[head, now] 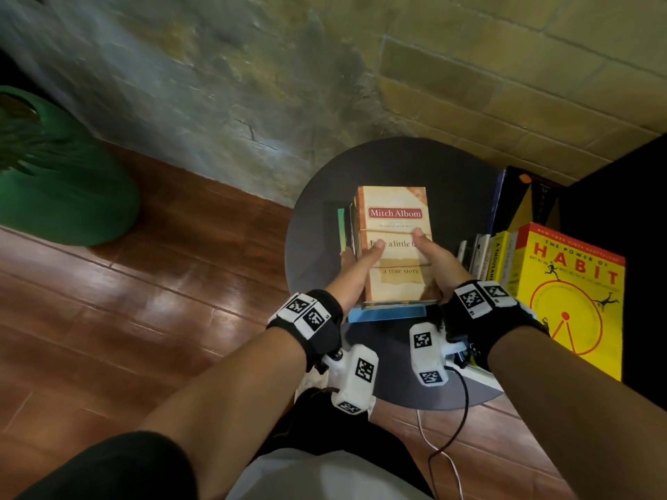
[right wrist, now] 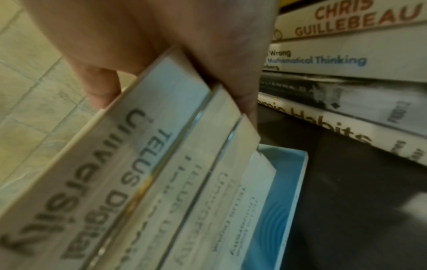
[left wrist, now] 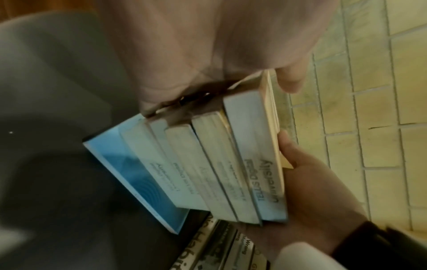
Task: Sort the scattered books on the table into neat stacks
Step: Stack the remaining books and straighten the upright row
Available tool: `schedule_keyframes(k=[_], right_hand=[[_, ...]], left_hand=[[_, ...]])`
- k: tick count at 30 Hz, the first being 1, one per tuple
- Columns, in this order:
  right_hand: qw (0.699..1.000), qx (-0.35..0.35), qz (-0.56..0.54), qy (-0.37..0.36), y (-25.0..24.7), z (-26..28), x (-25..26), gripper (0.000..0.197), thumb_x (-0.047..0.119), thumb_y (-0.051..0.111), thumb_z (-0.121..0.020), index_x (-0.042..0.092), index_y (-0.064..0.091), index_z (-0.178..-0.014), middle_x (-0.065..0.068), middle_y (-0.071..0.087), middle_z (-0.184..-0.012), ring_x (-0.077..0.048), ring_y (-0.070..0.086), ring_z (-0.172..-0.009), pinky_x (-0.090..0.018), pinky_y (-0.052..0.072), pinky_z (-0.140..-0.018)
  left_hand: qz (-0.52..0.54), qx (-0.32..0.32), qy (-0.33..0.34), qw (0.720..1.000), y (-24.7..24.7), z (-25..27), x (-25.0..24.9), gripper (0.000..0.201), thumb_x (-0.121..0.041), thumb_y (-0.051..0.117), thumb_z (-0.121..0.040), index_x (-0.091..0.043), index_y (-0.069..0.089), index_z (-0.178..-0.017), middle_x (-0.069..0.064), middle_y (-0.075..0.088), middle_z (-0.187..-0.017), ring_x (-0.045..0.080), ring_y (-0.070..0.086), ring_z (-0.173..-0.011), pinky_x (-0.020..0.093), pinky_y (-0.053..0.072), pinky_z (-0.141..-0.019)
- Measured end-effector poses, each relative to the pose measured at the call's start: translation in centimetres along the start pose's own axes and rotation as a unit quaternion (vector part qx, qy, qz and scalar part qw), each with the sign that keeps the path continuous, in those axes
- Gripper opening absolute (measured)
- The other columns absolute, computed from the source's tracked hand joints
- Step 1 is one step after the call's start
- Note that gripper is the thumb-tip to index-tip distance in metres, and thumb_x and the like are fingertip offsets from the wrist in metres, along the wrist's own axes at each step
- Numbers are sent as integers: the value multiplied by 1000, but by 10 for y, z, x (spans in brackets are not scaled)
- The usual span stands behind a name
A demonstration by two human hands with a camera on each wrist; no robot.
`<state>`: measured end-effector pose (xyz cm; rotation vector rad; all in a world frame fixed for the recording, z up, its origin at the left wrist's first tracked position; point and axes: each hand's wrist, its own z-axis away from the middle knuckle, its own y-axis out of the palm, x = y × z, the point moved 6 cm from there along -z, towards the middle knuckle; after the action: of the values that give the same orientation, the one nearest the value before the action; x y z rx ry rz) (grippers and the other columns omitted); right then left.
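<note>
A stack of several books stands on the round dark table [head: 314, 225]. Its top book is the tan Mitch Albom paperback [head: 395, 225], and a wider blue book [head: 386, 313] lies at the bottom. My left hand [head: 361, 254] grips the stack's left side and my right hand [head: 431, 254] its right side, both thumbs lying on the top cover. The left wrist view shows the stamped page edges [left wrist: 231, 164] tilted, below my left hand [left wrist: 208, 54]. In the right wrist view my right hand [right wrist: 161, 36] clasps the upper books [right wrist: 138, 164] above the blue book [right wrist: 284, 191].
A second stack topped by the yellow Power of Habit book [head: 570, 294] fills the table's right side, its spines [right wrist: 346, 60] close to my right hand. A dark box [head: 523, 200] leans behind it. A green planter [head: 65, 182] stands on the wooden floor at left. Cables [head: 451, 445] hang below.
</note>
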<state>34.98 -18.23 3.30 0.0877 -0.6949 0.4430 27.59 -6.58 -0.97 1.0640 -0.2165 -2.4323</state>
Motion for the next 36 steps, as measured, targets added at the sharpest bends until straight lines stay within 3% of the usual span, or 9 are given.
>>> schedule_keyframes(k=[7, 11, 15, 19, 22, 26, 30, 34, 36], right_hand=[[999, 20, -21, -14, 1, -6, 0, 40, 49, 40, -97, 20, 65, -109, -4, 73, -99, -19, 71, -84, -36, 53, -84], [1000, 22, -15, -14, 3, -8, 1, 38, 49, 38, -97, 23, 64, -106, -2, 74, -98, -18, 71, -83, -33, 57, -77], [1000, 22, -14, -16, 5, -5, 5, 36, 47, 37, -99, 22, 63, -101, 4, 75, -76, -11, 72, -66, -21, 57, -54], [1000, 20, 8, -19, 10, -2, 11, 46, 49, 39, -97, 16, 60, -123, -7, 72, -107, -24, 69, -99, -40, 53, -93], [999, 14, 20, -23, 10, -1, 16, 47, 47, 39, -98, 15, 57, -127, -14, 64, -125, -33, 59, -118, -50, 39, -108], [1000, 11, 9, -19, 10, 1, 15, 43, 48, 36, -98, 19, 61, -117, -12, 66, -119, -29, 63, -108, -46, 44, -103], [1000, 3, -4, -12, 12, 3, 12, 40, 50, 34, -99, 23, 62, -106, -7, 68, -108, -20, 66, -94, -36, 50, -91], [1000, -21, 2, -4, 9, 5, 10, 45, 59, 37, -94, 26, 65, -105, -10, 70, -114, -28, 66, -105, -46, 47, -100], [999, -38, -7, 13, 7, 6, 5, 52, 65, 30, -93, 27, 66, -99, -7, 73, -99, -24, 70, -88, -39, 55, -82]], left_hand=[[-72, -14, 32, 997, 4, 7, -12, 135, -90, 58, -55, -27, -5, -157, -7, -11, -164, 17, 10, -151, 45, 19, -122], [-59, -7, 30, 998, 2, 7, -17, 89, -55, 49, -94, -17, -2, -157, -8, 19, -158, 11, 26, -143, 23, 25, -106], [-18, -23, 15, 999, 2, 8, -16, 113, -66, 66, -71, -18, 9, -156, 4, 42, -152, 22, 46, -136, 37, 38, -112], [-20, -34, 3, 999, 2, 11, -14, 91, -56, 64, -83, -14, 21, -152, 5, 52, -143, 20, 56, -125, 37, 48, -103], [-19, -25, 0, 999, 2, 8, -14, 68, -39, 56, -96, -12, 24, -148, 7, 54, -141, 14, 59, -111, 14, 54, -70], [-34, -15, 2, 999, 0, 4, -17, 81, -49, 60, -91, -16, 19, -152, 6, 52, -144, 21, 56, -125, 32, 49, -97], [-45, -9, 23, 999, 1, 5, -20, 127, -75, 66, -56, -25, 6, -156, 2, 47, -149, 23, 48, -134, 46, 38, -113], [-25, -11, -11, 1000, -3, -7, -6, 117, -82, 64, -60, -29, 16, -153, 4, 46, -150, 28, 42, -139, 53, 34, -114], [-21, -15, -25, 999, -5, 5, -10, 101, -87, 51, -69, -29, 33, -149, 5, 50, -148, 30, 42, -139, 51, 37, -111]])
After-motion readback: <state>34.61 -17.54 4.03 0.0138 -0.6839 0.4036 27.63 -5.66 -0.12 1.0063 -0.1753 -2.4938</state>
